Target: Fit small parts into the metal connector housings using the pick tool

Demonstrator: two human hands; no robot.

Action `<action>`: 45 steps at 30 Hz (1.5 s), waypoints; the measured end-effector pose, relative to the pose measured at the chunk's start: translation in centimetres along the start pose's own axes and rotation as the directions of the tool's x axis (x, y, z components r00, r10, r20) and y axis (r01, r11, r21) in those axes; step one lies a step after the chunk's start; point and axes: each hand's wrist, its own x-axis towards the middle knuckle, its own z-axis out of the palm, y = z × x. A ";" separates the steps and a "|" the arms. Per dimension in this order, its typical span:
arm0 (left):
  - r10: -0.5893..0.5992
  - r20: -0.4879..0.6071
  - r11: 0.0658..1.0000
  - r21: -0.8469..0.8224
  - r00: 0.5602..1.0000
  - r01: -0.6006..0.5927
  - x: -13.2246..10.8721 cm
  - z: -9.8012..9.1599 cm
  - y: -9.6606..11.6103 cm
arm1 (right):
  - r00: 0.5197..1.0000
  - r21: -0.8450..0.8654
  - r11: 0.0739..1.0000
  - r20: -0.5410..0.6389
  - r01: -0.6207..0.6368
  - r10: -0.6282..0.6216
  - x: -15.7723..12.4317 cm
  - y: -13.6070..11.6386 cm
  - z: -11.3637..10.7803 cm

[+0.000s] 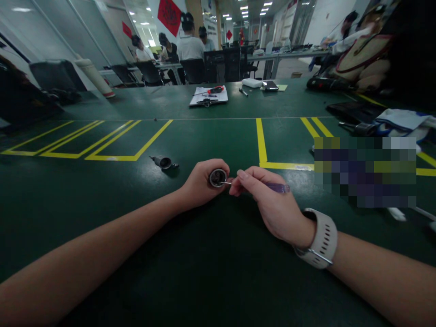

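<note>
My left hand (204,184) is wrapped round a dark cylindrical part (217,177), whose round open end with a pale rim faces me. In my right hand (269,195) is a thin screwdriver (277,187) with a clear purple handle. Its metal shaft points left, and the tip is at the opening of the cylinder; how deep it reaches I cannot tell. A pale watch strap goes round my right wrist. Left of my hands, a small black housing (165,162) with a round opening lies on the green table (153,281).
Yellow tape lines (261,143) mark the table. Farther back lie a clipboard (208,96) with a red-handled screwdriver (215,90), a white case (252,83) and a black device (270,86). Cloth (405,120) and a blurred-out patch are at the right. Several people sit in the background.
</note>
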 end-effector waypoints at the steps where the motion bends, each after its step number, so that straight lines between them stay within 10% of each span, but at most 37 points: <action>1: 0.001 0.000 1.000 -0.005 1.000 -0.001 0.0 0.0 0.0 | 1.000 -0.007 1.000 -0.002 0.008 -0.008 0.0 -0.1 0.0; 9: 0.019 0.014 1.000 0.005 1.000 -0.019 0.1 0.1 0.1 | 0.986 -0.358 0.927 -0.076 0.113 -0.149 -0.7 -1.4 0.4; 19: 0.003 0.015 0.999 0.034 1.000 -0.004 0.0 0.2 0.1 | 0.997 -0.309 0.949 -0.028 0.065 -0.078 -0.6 -1.5 0.1; 27: -0.003 0.051 0.992 0.129 0.999 -0.004 -0.1 0.3 0.4 | 0.939 -0.601 0.730 0.111 0.325 -0.326 -0.9 -1.8 0.4; 33: 0.045 0.056 0.984 0.171 0.997 -0.054 -0.4 0.2 0.3 | 0.997 -0.150 0.987 -0.051 0.051 -0.059 0.2 -1.1 -0.2; 37: 0.057 0.055 0.982 0.175 0.997 -0.066 -0.4 0.3 0.1 | 0.989 0.165 0.981 -0.096 -0.098 0.114 0.5 -0.4 -0.4; 45: 0.028 0.090 0.978 0.205 0.995 -0.047 -0.4 0.4 0.3 | 0.983 -0.432 0.888 -0.015 0.157 -0.181 -0.6 -1.9 0.1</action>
